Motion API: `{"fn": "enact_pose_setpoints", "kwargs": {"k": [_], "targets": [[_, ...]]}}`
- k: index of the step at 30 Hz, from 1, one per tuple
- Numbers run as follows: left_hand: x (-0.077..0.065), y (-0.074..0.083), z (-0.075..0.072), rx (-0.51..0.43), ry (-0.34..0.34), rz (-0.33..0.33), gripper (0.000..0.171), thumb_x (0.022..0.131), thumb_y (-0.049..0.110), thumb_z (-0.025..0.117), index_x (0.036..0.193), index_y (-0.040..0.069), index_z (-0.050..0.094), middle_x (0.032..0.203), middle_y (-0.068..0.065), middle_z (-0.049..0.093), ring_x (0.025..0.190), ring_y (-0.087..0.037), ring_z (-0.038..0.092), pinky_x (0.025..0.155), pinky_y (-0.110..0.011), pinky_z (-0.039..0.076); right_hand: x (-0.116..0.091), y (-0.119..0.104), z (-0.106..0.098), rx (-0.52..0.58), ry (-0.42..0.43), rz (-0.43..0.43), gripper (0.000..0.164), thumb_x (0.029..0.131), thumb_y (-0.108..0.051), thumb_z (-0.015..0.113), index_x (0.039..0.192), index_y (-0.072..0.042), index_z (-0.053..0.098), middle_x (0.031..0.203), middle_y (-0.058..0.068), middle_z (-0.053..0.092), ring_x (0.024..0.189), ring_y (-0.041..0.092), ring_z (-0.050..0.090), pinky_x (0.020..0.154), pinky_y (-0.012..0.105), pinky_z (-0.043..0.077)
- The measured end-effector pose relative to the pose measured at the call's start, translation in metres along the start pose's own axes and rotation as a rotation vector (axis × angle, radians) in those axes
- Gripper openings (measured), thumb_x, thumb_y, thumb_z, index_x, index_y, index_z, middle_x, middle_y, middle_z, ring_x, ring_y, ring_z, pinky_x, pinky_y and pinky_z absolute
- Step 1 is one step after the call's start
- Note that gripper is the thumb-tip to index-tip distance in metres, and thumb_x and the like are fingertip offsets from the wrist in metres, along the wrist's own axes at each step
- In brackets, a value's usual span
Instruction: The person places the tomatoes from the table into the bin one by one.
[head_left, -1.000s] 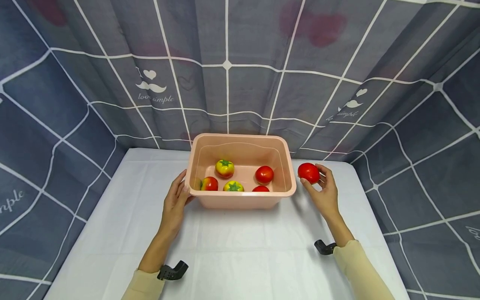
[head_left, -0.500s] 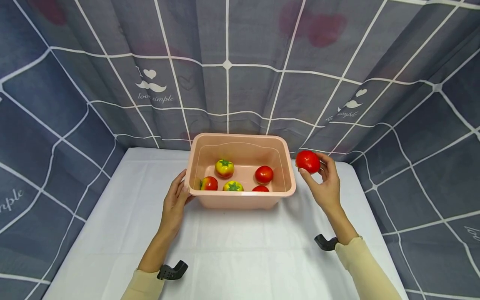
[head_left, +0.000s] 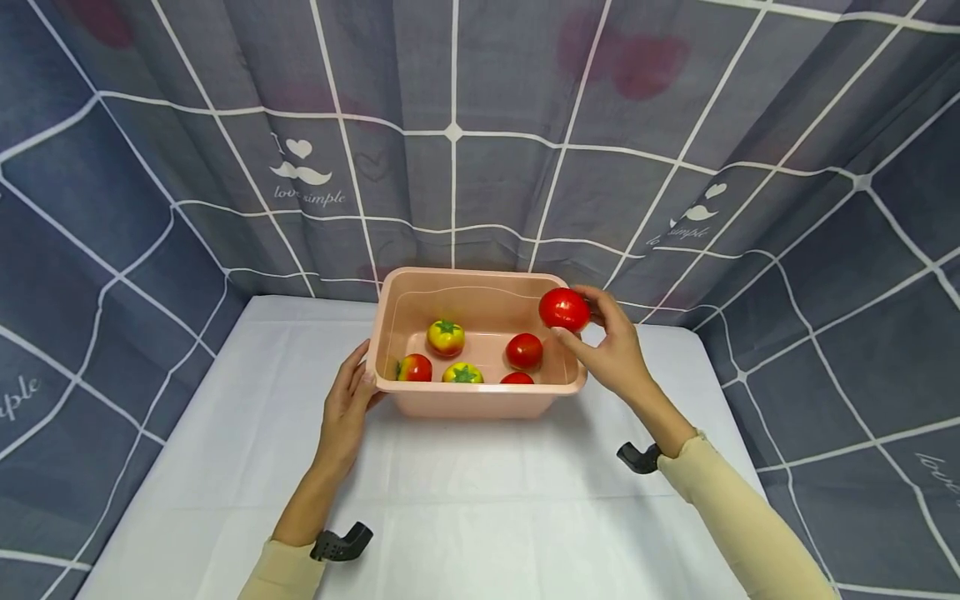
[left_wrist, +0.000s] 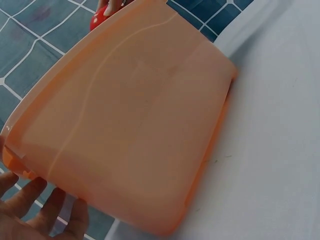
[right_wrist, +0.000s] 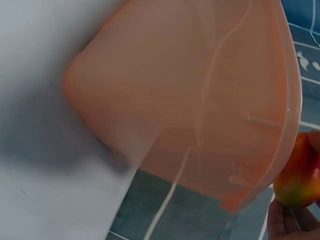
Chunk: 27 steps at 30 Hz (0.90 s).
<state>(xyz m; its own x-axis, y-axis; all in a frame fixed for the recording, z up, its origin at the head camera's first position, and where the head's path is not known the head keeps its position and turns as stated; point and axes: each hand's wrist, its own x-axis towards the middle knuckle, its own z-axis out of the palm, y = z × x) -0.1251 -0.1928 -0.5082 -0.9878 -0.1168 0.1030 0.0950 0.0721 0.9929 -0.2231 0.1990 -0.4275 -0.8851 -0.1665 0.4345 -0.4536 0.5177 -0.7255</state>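
Observation:
My right hand [head_left: 611, 342] pinches a shiny red tomato [head_left: 564, 309] between thumb and fingers, over the right end of a pink plastic bin [head_left: 480, 402]. In the right wrist view, the tomato's [right_wrist: 297, 190] underside shows yellow-green beside the bin's rim. Several tomatoes lie inside: a yellow one with a green star-shaped top [head_left: 446, 338], a half-red one [head_left: 414, 367], a yellow-green one [head_left: 462, 373] and red ones [head_left: 524, 352]. The front wall partly hides the nearer ones. My left hand [head_left: 348, 408] rests against the bin's left end, fingertips [left_wrist: 37, 185] touching the outer wall.
The bin stands toward the back of a table with a white cloth [head_left: 465, 508]. Grey-blue checked curtains [head_left: 495, 183] rise at the back and on both sides. Black bands with camera mounts [head_left: 341, 542] sit on both wrists.
My right hand has lifted the tomato from beside the bin's right side and carried it left, over the bin's right end. The left hand keeps its place on the bin.

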Motion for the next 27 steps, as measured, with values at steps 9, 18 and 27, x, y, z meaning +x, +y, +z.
{"fn": "enact_pose_setpoints", "kwargs": {"k": [9,18,27], "targets": [[0.0,0.0,-0.001,-0.009,-0.008,0.003,0.053,0.116,0.031,0.048,0.168,0.034,0.036,0.166,-0.008,0.051,0.137,-0.003,0.061,0.104,-0.014,0.056,0.02,-0.007,0.016,-0.064,-0.14,-0.063,0.072,0.088,-0.024,0.091,0.152,-0.023,0.059,0.142,0.002,0.064,0.125,0.021,0.063,0.106,0.046,0.057],[0.0,0.002,-0.001,-0.01,-0.01,0.011,0.053,0.116,0.031,0.048,0.168,0.034,0.036,0.167,-0.008,0.05,0.133,0.005,0.06,0.103,-0.013,0.056,0.042,-0.012,0.023,-0.162,-0.26,-0.113,0.069,0.09,-0.024,0.088,0.151,-0.019,0.058,0.145,0.003,0.064,0.13,0.024,0.063,0.111,0.052,0.057],[0.0,0.001,-0.001,-0.018,-0.007,0.002,0.053,0.116,0.03,0.048,0.168,0.032,0.036,0.166,-0.009,0.051,0.133,0.002,0.061,0.104,-0.014,0.056,0.058,-0.019,0.038,-0.199,-0.408,-0.128,0.068,0.09,-0.029,0.089,0.15,-0.017,0.06,0.15,0.005,0.063,0.142,0.028,0.054,0.116,0.052,0.051]]}}
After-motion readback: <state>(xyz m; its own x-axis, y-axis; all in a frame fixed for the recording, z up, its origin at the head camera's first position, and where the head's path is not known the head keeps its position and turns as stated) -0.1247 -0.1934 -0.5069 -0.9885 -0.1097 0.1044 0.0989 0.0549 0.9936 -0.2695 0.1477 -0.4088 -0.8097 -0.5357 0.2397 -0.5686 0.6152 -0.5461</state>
